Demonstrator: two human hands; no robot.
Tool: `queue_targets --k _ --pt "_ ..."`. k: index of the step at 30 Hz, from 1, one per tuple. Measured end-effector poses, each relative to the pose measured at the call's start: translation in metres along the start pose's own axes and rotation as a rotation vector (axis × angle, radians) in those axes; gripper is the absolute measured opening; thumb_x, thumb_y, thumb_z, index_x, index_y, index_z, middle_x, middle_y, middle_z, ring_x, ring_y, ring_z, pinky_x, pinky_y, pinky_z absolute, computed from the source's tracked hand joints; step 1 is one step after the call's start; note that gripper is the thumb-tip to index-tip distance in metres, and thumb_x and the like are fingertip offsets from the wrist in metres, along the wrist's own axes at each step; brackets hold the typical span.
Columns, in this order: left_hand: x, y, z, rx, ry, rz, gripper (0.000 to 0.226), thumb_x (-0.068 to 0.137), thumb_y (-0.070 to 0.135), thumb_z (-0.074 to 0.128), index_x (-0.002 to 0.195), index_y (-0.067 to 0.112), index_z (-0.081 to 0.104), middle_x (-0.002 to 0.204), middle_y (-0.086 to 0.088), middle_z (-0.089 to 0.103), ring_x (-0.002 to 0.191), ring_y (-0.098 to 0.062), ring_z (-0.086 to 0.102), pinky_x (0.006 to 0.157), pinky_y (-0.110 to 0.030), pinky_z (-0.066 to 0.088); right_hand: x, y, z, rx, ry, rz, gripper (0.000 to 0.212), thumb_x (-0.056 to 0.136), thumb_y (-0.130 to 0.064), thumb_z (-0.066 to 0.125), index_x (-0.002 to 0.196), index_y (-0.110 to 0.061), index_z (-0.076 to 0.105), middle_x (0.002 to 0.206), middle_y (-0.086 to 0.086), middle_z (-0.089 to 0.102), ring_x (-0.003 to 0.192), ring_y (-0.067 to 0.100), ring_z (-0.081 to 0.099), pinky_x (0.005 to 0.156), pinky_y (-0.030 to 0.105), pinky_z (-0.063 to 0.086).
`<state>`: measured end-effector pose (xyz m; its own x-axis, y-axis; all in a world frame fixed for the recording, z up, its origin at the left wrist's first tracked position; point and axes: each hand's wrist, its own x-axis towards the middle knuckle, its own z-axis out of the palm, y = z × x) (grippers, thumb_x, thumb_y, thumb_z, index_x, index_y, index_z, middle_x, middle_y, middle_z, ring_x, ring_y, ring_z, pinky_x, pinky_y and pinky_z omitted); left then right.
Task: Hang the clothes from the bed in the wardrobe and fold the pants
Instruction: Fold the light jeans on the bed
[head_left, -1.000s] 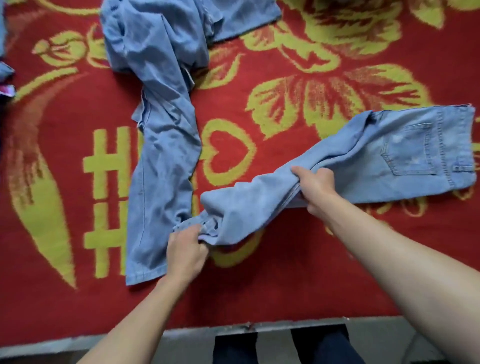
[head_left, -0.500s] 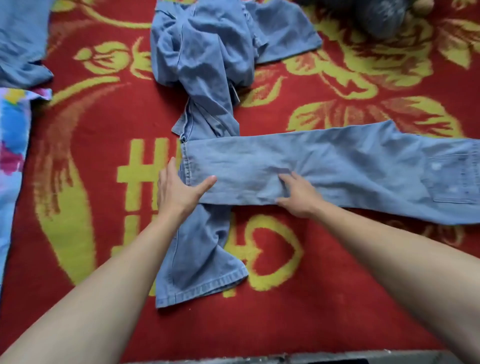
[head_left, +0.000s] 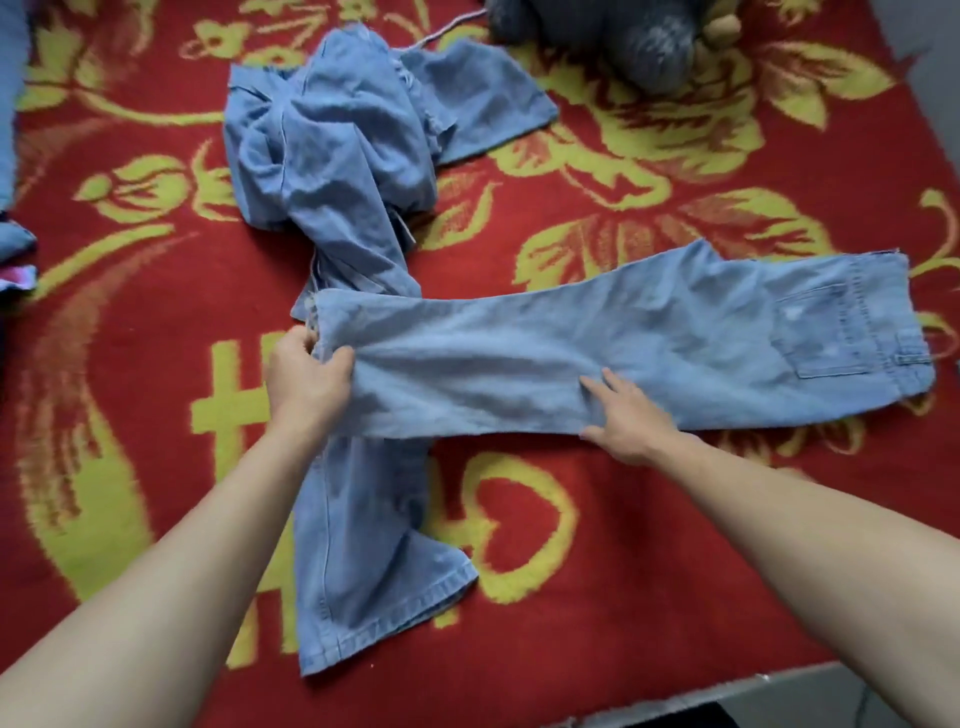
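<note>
Pants (head_left: 649, 338) of light-blue denim are laid flat across the red patterned bed (head_left: 675, 561). The hem end is gripped by the curled fingers of the left hand (head_left: 306, 376). The right hand (head_left: 631, 418) is pressed on the leg, fingers straight and spread. A second crumpled denim garment (head_left: 337, 171) is crossed beneath the left fingers.

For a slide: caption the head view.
Left hand grips pale jeans by the hem, right hand flat on them, laid across a second pair on a red blanket.
</note>
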<state>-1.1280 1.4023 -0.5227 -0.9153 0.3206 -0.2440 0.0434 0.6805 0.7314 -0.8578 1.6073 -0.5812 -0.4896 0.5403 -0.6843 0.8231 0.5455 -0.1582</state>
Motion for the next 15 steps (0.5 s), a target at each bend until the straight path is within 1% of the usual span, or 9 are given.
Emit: queue_targets --k 2,3,5,7,8,11,13,15 --pt "-0.02 0.049 0.008 -0.002 -0.011 0.142 0.022 0.076 0.011 0.061 0.064 0.012 0.043 0.056 0.004 0.043 0.052 -0.013 0.037 0.058 -0.031 0.026 -0.013 0.016 -0.008 0.152 0.087 0.013 0.069 0.091 -0.033 0.064 0.15 -0.019 0.032 0.155 0.01 0.033 0.14 0.027 0.034 0.111 0.037 0.031" --pt "-0.031 0.074 0.016 -0.019 -0.031 0.194 0.022 0.074 0.014 0.061 0.063 0.014 0.042 0.055 0.005 0.044 0.052 -0.014 0.038 0.058 -0.031 0.028 -0.02 0.026 -0.012 0.236 0.143 0.043 0.065 0.091 -0.03 0.064 0.148 -0.017 0.036 0.15 0.012 0.041 0.136 0.029 0.041 0.108 0.036 0.033" --pt "-0.054 0.119 0.039 -0.047 -0.104 0.257 0.023 0.068 0.021 0.057 0.059 0.018 0.036 0.053 0.006 0.041 0.052 -0.017 0.04 0.057 -0.034 0.032 -0.03 0.051 -0.023 0.378 0.216 0.133 0.06 0.09 -0.028 0.065 0.145 -0.016 0.042 0.142 0.014 0.051 0.129 0.032 0.049 0.106 0.038 0.038" --pt "-0.079 0.161 0.069 -0.04 -0.178 0.293 0.022 0.066 0.026 0.056 0.059 0.019 0.036 0.053 0.006 0.042 0.056 -0.026 0.047 0.054 -0.037 0.038 -0.036 0.086 -0.033 0.496 0.243 0.244 0.057 0.089 -0.03 0.067 0.14 -0.016 0.048 0.135 0.015 0.056 0.123 0.033 0.054 0.103 0.04 0.042" --pt "-0.092 0.182 0.087 -0.033 -0.206 0.3 0.022 0.068 0.025 0.058 0.06 0.019 0.039 0.054 0.006 0.045 0.059 -0.027 0.049 0.054 -0.037 0.038 -0.038 0.107 -0.038 0.554 0.258 0.296 0.056 0.088 -0.029 0.067 0.139 -0.015 0.05 0.133 0.015 0.058 0.121 0.033 0.055 0.102 0.039 0.042" --pt "-0.131 0.234 0.148 0.006 -0.265 0.345 0.014 0.074 0.018 0.061 0.068 0.018 0.049 0.06 0.006 0.052 0.062 -0.022 0.05 0.057 -0.032 0.034 -0.043 0.172 -0.057 0.692 0.349 0.411 0.051 0.087 -0.023 0.068 0.134 -0.01 0.054 0.123 0.016 0.063 0.116 0.033 0.057 0.099 0.038 0.042" --pt "-0.157 0.262 0.196 0.019 -0.313 0.345 0.007 0.077 0.015 0.06 0.078 0.012 0.054 0.068 -0.001 0.058 0.069 -0.026 0.055 0.06 -0.035 0.04 -0.045 0.22 -0.066 0.77 0.394 0.479 0.048 0.087 -0.022 0.069 0.131 -0.01 0.057 0.118 0.016 0.066 0.115 0.034 0.058 0.098 0.037 0.041" --pt "-0.178 0.284 0.251 0.065 -0.369 0.318 0.006 0.079 0.013 0.057 0.081 0.01 0.052 0.078 -0.007 0.061 0.077 -0.03 0.056 0.065 -0.038 0.044 -0.046 0.269 -0.069 0.856 0.41 0.549 0.047 0.085 -0.024 0.07 0.129 -0.011 0.06 0.114 0.015 0.069 0.113 0.034 0.06 0.098 0.038 0.044"
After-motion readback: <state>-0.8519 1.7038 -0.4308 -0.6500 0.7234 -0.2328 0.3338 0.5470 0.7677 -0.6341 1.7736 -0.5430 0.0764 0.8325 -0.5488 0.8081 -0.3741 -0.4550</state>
